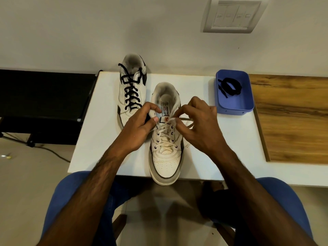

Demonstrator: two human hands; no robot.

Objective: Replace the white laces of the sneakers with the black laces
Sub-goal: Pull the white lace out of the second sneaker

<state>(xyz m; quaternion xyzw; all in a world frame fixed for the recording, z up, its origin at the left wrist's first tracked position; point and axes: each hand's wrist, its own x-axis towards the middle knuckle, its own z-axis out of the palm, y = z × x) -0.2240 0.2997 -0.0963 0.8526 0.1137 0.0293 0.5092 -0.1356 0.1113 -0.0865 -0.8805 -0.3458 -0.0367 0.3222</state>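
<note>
Right hand pinches white lace; near sneaker scuffed, white-laced.

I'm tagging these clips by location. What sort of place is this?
Probably a room in a home or small office, not a workshop: a switch panel on a plain painted wall, a small white table beside a wood-grain surface, and a tiled floor with a cable across it.

White sneakers w/ white laces; far sneaker black-laced; blue tray, black lace; white worktop.
</note>
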